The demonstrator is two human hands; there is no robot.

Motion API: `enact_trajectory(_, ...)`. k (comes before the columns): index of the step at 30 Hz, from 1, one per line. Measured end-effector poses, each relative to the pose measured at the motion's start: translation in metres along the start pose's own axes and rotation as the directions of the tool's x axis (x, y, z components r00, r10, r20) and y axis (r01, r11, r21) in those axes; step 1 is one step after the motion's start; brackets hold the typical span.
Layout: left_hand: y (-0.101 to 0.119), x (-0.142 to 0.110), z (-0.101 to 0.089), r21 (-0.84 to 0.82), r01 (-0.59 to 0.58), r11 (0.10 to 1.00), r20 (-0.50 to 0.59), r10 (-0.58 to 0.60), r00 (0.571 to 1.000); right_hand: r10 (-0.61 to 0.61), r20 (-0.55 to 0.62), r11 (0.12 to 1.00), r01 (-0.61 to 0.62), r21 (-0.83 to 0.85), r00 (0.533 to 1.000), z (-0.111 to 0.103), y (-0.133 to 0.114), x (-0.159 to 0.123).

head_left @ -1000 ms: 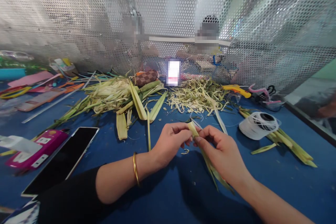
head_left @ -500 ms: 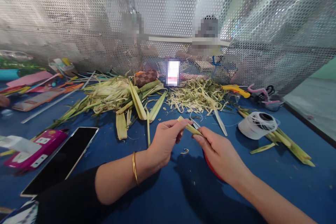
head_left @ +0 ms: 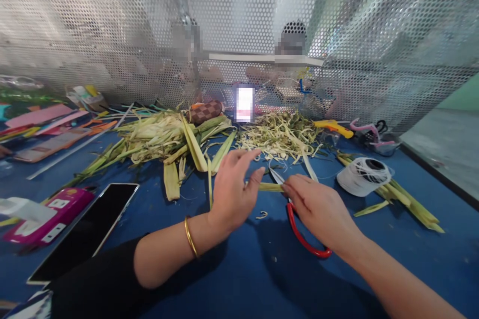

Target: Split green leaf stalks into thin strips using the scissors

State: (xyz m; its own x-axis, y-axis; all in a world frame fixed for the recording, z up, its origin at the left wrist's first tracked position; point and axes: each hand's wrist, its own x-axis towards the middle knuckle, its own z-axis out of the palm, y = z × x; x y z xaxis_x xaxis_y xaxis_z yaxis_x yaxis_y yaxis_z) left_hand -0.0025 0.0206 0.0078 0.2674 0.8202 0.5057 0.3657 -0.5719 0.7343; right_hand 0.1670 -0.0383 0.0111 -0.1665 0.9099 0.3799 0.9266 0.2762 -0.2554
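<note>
One strip point(head_left: 270, 187) in right hand point(head_left: 317, 208), yellow item point(head_left: 91, 90) in container point(head_left: 98, 104)

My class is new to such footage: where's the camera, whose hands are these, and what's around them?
No machine here: one head-worn camera looks forward and down at that person's two bare hands. The right hand pinches a pale green strip; whether it grips the red-handled scissors is unclear. The left hand is open near the strip's other end. On the blue table lie a leafy pile, a pile of fine shreds, a white thread spool, a phone and a magenta power strip.
</note>
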Motion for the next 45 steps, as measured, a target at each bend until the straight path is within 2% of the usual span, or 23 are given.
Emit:
enact_trajectory(2, 0.003, -0.002, -0.002, 0.133, -0.235, 0.963, 0.176, 0.210, 0.962, -0.020, 0.020, 1.000, 0.020, -0.002, 1.000, 0.005, -0.003, -0.001)
enact_trajectory(5, 0.007, -0.005, -0.002, 0.227, -0.216, 0.949, 0.466, 0.089, 0.881, -0.027, 0.036, 0.999, 0.026, 0.018, 0.999, 0.011, -0.006, -0.002)
enact_trajectory(7, 0.009, -0.005, -0.002, 0.294, -0.200, 0.935, 0.586, -0.011, 0.810, -0.007, 0.068, 0.998, 0.003, 0.062, 0.998, 0.010, -0.006, -0.001)
enact_trajectory(9, 0.010, -0.002, -0.004, 0.339, -0.240, 0.909, 0.655, -0.046, 0.754, 0.021, 0.151, 0.993, -0.038, 0.112, 0.988, 0.004, -0.002, 0.001)
enact_trajectory(12, 0.011, 0.004, -0.007, 0.334, -0.256, 0.907, 0.701, -0.057, 0.711, 0.049, 0.290, 0.975, -0.108, 0.192, 0.956, -0.015, 0.013, 0.005)
enact_trajectory(14, 0.010, 0.007, -0.007, 0.266, -0.159, 0.951, 0.690, -0.073, 0.720, 0.092, 0.289, 0.945, -0.175, 0.276, 0.953, -0.027, 0.027, 0.008)
enact_trajectory(16, 0.007, 0.009, -0.007, 0.144, 0.012, 0.990, 0.649, -0.103, 0.754, 0.261, 0.174, 0.856, -0.311, 0.414, 0.950, -0.034, 0.043, 0.010)
enact_trajectory(18, 0.006, 0.010, -0.005, -0.011, 0.206, 0.979, 0.601, -0.158, 0.783, 0.503, -0.050, 0.668, -0.351, 0.656, 0.863, -0.034, 0.056, 0.013)
enact_trajectory(20, 0.006, 0.009, -0.003, -0.160, 0.384, 0.910, 0.579, -0.228, 0.783, 0.658, -0.143, 0.480, -0.265, 0.836, 0.739, -0.029, 0.059, 0.016)
enact_trajectory(21, 0.007, 0.009, -0.002, -0.221, 0.463, 0.859, 0.580, -0.266, 0.770, 0.677, -0.107, 0.408, -0.251, 0.878, 0.728, -0.024, 0.056, 0.016)
enact_trajectory(22, 0.008, 0.007, -0.001, -0.269, 0.531, 0.803, 0.590, -0.298, 0.750, 0.659, -0.020, 0.349, -0.283, 0.893, 0.752, -0.019, 0.050, 0.017)
enact_trajectory(25, 0.011, 0.001, 0.004, -0.339, 0.659, 0.671, 0.652, -0.337, 0.679, 0.446, 0.300, 0.235, -0.434, 0.870, 0.843, 0.000, 0.021, 0.014)
enact_trajectory(27, 0.011, -0.003, 0.006, -0.343, 0.689, 0.638, 0.697, -0.318, 0.642, 0.347, 0.374, 0.153, -0.445, 0.882, 0.860, 0.011, 0.003, 0.012)
enact_trajectory(30, 0.009, -0.008, 0.007, -0.323, 0.673, 0.666, 0.749, -0.254, 0.611, 0.402, 0.372, 0.083, -0.438, 0.895, 0.836, 0.018, -0.003, 0.011)
enact_trajectory(32, 0.008, -0.008, 0.008, -0.292, 0.678, 0.675, 0.771, -0.254, 0.584, 0.506, 0.305, 0.108, -0.410, 0.906, 0.807, 0.014, 0.010, 0.014)
enact_trajectory(33, 0.008, -0.008, 0.008, -0.281, 0.701, 0.655, 0.773, -0.278, 0.570, 0.563, 0.237, 0.168, -0.391, 0.905, 0.791, 0.010, 0.021, 0.015)
enact_trajectory(35, 0.006, -0.006, 0.008, -0.287, 0.774, 0.564, 0.756, -0.364, 0.545, 0.659, 0.035, 0.409, -0.397, 0.822, 0.751, 0.002, 0.044, 0.018)
enact_trajectory(36, 0.005, -0.005, 0.009, -0.301, 0.811, 0.502, 0.740, -0.414, 0.531, 0.662, -0.065, 0.587, -0.463, 0.664, 0.747, -0.001, 0.055, 0.018)
enact_trajectory(37, 0.004, -0.004, 0.010, -0.316, 0.839, 0.443, 0.724, -0.458, 0.515, 0.602, -0.092, 0.755, -0.528, 0.389, 0.793, -0.003, 0.065, 0.018)
enact_trajectory(38, 0.003, -0.003, 0.011, -0.331, 0.857, 0.395, 0.711, -0.493, 0.502, 0.553, -0.074, 0.833, -0.547, 0.086, 0.830, -0.003, 0.072, 0.017)
enact_trajectory(39, 0.002, -0.003, 0.011, -0.345, 0.867, 0.359, 0.699, -0.518, 0.492, 0.532, -0.020, 0.834, -0.528, -0.160, 0.847, -0.002, 0.077, 0.016)
enact_trajectory(41, 0.001, -0.002, 0.013, -0.368, 0.874, 0.318, 0.688, -0.539, 0.486, 0.530, 0.066, 0.793, -0.466, -0.392, 0.845, 0.003, 0.081, 0.012)
enact_trajectory(45, 0.002, -0.003, 0.013, -0.382, 0.877, 0.290, 0.689, -0.542, 0.480, 0.549, 0.098, 0.784, -0.471, -0.404, 0.830, 0.007, 0.080, 0.010)
